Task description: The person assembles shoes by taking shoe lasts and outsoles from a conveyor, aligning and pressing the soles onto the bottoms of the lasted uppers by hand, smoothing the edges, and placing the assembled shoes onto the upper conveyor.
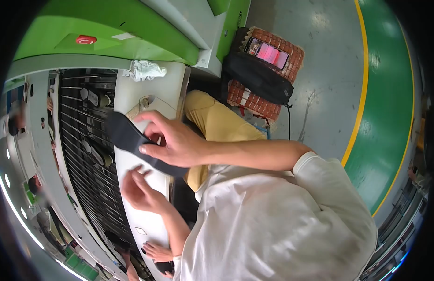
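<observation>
My right hand [179,140] grips a dark, flat, sole-shaped piece [125,133] near its middle, with the thumb on one side and the fingers on the other. The piece is held over the white work surface [156,229], its far end blurred. Nearer the bottom of the view, my left hand [144,189] hovers over the same surface, apart from the piece. Its fingers are loosely bent, slightly blurred and apart, with nothing visible in them. A small pale object [144,102] lies on the surface beyond my right hand.
Shoes [99,97] stand on a dark rack of bars [81,187] beyond the surface. White cloth [147,70] lies by the green machine [165,33]. A phone [268,54] and black bag [256,77] rest on a brick-patterned seat. Another person's hand [157,252] is near the bottom.
</observation>
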### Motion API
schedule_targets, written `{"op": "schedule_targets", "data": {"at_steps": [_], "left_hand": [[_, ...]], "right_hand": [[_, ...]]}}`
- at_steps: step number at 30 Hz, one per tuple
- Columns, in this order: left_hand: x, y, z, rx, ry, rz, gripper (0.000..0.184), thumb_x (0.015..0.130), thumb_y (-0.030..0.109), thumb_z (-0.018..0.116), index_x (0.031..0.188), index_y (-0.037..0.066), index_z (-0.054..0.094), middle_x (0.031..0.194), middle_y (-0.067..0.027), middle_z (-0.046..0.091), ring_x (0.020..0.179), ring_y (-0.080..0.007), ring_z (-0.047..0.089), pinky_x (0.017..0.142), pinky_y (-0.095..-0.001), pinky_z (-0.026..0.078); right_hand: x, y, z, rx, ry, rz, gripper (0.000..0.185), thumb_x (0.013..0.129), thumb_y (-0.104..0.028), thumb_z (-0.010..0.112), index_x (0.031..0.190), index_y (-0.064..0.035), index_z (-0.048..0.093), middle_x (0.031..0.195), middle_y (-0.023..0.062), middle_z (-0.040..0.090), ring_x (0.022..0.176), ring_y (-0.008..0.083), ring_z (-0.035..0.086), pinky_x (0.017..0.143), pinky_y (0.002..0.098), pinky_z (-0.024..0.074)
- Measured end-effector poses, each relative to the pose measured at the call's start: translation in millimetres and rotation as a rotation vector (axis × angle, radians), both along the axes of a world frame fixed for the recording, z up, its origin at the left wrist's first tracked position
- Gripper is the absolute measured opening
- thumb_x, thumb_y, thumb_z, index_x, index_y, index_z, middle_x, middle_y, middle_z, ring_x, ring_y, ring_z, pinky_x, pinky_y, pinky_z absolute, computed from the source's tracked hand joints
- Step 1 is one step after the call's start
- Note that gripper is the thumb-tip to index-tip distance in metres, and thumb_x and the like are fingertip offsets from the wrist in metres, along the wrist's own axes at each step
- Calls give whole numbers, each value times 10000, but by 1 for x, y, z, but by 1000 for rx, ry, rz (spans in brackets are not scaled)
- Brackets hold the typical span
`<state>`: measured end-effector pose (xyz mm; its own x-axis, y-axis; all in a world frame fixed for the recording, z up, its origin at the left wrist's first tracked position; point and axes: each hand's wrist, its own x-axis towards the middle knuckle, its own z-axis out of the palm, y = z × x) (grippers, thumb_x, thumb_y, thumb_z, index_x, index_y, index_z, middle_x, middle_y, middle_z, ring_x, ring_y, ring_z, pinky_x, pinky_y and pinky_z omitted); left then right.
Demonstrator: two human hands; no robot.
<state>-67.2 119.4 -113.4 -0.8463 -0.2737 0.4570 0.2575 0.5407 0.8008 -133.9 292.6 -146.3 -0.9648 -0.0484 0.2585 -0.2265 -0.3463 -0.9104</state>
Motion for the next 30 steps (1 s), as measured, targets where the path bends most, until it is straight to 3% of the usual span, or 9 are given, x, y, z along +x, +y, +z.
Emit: {"op": "schedule_targets", "data": {"at_steps": [7,12,15,21,23,24,26,27,30], "left_hand": [[-172,-123,-30,-161,-41,23,424,1046,162,807,1373,-51,641,1334,-144,705,1155,-190,692,966,-298,592],[-260,-123,-42,-584,-110,-24,815,922,477,895,1516,6,595,1484,-252,605,1395,-398,576,1172,-471,451],[-297,-98,-54,-645,-130,-86,838,907,546,877,1538,72,595,1570,-243,548,1496,-446,482,1251,-516,378],[-365,-128,-108,-1040,-323,39,665,938,533,800,1482,170,680,1628,-239,514,1535,-473,416,1289,-583,302],[-369,-139,-114,-1081,-155,48,581,916,426,801,1411,133,714,1586,-255,554,1478,-490,474,1277,-616,307],[-355,-130,-107,-1050,-118,157,572,918,409,799,1408,128,709,1545,-231,600,1467,-458,502,1253,-582,367],[-356,-146,-113,-917,-118,245,554,927,395,785,1418,156,684,1491,-194,657,1423,-438,567,1164,-517,491],[-336,-115,-77,-702,-380,282,547,920,392,785,1425,219,669,1484,-220,653,1314,-469,646,1113,-540,524],[-337,-123,-80,-590,-337,326,556,894,357,800,1427,270,663,1318,-245,750,1249,-477,698,1054,-528,560]], "right_hand": [[-41,-16,-31,191,140,-145,568,963,-125,796,1452,-40,520,917,97,725,733,241,734,680,394,584],[-35,-16,-37,323,129,-166,551,946,-144,801,1434,-53,561,912,90,720,718,255,726,667,402,572],[-36,-18,-37,359,121,-162,549,947,-143,798,1434,-55,560,909,92,721,714,259,724,664,401,570],[-37,-15,-37,440,103,-196,564,947,-163,818,1445,-45,582,907,96,731,708,231,725,646,386,570],[-37,-21,-36,441,77,-180,561,946,-156,833,1449,-43,610,920,97,740,711,193,715,647,357,578],[-37,-23,-34,424,28,-143,566,925,-193,821,1432,-63,603,982,150,783,777,349,754,695,474,589],[-36,-24,-33,429,47,-161,567,926,-177,829,1439,-71,612,938,119,763,743,291,744,681,430,589],[-37,-22,-34,434,16,-124,560,927,-173,833,1433,-61,621,925,108,751,733,271,738,684,410,590],[-38,-20,-33,415,29,-95,564,947,-129,825,1459,-32,608,906,99,727,724,210,728,683,357,593]]}}
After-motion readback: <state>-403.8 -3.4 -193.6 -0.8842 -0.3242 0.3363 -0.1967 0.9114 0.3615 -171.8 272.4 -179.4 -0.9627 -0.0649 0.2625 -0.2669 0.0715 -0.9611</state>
